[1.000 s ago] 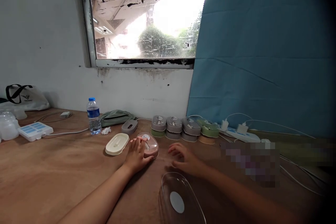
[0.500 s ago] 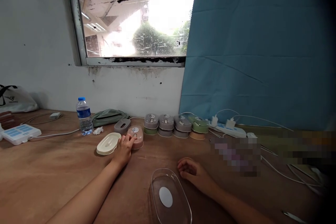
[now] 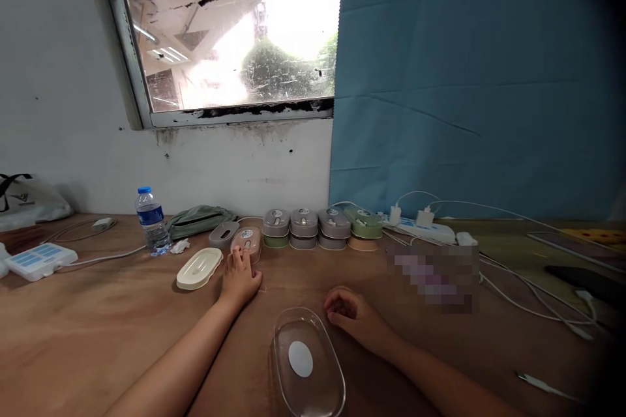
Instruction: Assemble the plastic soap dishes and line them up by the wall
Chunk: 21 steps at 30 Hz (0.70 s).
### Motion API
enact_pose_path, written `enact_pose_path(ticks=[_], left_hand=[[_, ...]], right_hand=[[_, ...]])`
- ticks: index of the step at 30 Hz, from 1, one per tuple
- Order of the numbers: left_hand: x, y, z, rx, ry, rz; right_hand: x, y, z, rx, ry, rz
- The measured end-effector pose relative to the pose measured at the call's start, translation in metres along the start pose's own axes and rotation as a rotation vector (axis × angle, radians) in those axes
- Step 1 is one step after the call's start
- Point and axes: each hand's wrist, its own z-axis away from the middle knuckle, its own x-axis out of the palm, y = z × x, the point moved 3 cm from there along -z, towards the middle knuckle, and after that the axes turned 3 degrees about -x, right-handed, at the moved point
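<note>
My left hand [image 3: 239, 279] reaches forward with its fingertips on the front of a pink lidded box [image 3: 246, 242]; its fingers are stretched out, not wrapped around it. Just left of that hand lies a cream oval lid or shallow tray [image 3: 199, 268]. Behind it, beside the pink box, is a grey oval piece with a slot [image 3: 223, 233]. Resting on the table, my right hand [image 3: 349, 310] is loosely curled, thumb apart from the fingers, and nothing shows in it. A clear oval container [image 3: 317, 371] with a white round sticker lies nearest to it, in front of me.
Several stacked boxes [image 3: 303, 228] with grey and green lids line the back by the wall. A water bottle [image 3: 152, 225], a green pouch [image 3: 200, 221] and a white device [image 3: 42, 260] are left. A power strip [image 3: 425, 231] and cables are right; a blurred patch hides something there.
The pink box has slid slightly back toward the wall under my left hand, whose fingers have straightened. My right hand stays in place, and the whole view has shifted a little.
</note>
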Motion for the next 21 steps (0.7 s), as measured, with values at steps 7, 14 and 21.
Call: enact_pose_path(ticks=[7,14,21], left_hand=[[0.022,0.004,-0.029,-0.060,0.012,0.085],[0.042,-0.001,-0.052,-0.064,-0.007,0.124],[0.042,-0.007,-0.059,-0.031,0.009,0.114]], right_hand=[[0.000,-0.003,0.001,0.000,0.032,-0.002],[0.000,-0.002,0.001,0.002,0.030,-0.004],[0.001,-0.003,0.002,-0.003,0.015,0.009]])
